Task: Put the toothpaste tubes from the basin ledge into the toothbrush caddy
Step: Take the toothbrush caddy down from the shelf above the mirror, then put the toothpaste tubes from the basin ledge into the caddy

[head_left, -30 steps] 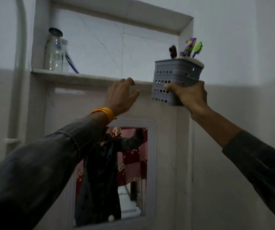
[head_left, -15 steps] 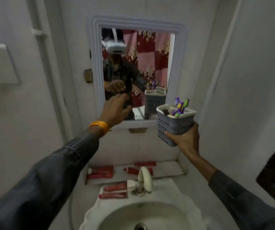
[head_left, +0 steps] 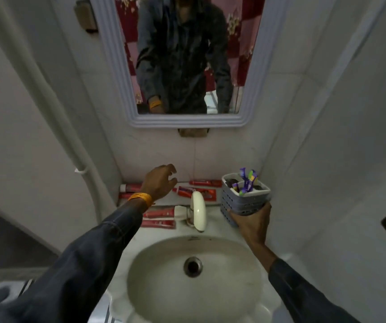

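I see red toothpaste tubes point(head_left: 202, 182) lying flat, long axes left-right along the white basin ledge point(head_left: 182, 202); their print is unreadable. My left hand point(head_left: 158, 183) hovers open and empty above them, while my right hand point(head_left: 251, 223) grips the upright grey perforated plastic caddy point(head_left: 243, 200).

My view is dim and greyish, soft all over with no glare, my sleeves nearly black, and the walls bowing outward at the edges.
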`<state>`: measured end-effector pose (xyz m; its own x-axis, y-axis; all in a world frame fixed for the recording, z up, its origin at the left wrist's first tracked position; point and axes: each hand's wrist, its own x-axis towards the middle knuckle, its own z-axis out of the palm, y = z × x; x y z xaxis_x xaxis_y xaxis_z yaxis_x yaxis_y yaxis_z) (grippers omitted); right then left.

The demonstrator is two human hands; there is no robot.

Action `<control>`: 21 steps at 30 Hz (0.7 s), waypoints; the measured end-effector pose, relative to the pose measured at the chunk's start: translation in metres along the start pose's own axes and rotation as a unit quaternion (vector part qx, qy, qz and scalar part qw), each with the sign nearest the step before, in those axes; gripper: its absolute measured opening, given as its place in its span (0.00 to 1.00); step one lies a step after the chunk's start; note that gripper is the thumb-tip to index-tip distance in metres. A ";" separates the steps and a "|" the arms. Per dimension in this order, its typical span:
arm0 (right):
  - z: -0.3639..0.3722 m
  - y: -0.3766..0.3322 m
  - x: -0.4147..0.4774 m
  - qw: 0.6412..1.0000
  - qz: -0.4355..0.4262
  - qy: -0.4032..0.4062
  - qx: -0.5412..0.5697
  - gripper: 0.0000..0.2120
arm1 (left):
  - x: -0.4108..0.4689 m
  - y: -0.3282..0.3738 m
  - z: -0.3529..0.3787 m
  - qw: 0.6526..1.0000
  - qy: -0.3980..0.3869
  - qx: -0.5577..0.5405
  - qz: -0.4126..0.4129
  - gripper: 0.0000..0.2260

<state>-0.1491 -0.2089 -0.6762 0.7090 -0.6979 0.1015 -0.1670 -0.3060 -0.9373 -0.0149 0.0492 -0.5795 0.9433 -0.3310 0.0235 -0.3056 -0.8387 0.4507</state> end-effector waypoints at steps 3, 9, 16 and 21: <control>0.006 0.018 -0.004 1.000 0.002 -0.025 -0.002 0.53 | 0.001 -0.007 0.019 1.000 -0.020 -0.004 -0.012 0.14; 0.010 0.025 -0.010 0.998 -0.010 -0.053 0.031 0.57 | 0.016 -0.011 0.055 0.998 -0.058 0.008 -0.026 0.12; 0.011 0.014 -0.029 0.995 0.015 -0.049 0.091 0.49 | 0.049 -0.005 0.089 0.993 -0.109 0.036 -0.018 0.18; 0.012 0.017 -0.029 0.995 0.037 -0.043 0.082 0.52 | 0.064 -0.006 0.106 0.984 -0.140 0.108 -0.004 0.20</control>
<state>-0.1645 -0.1866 -0.6994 0.7567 -0.6537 0.0077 -0.1124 -0.1416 -0.9835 0.0340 -0.0125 -0.6753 0.8826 -0.4043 -0.2399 -0.3465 -0.9043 0.2493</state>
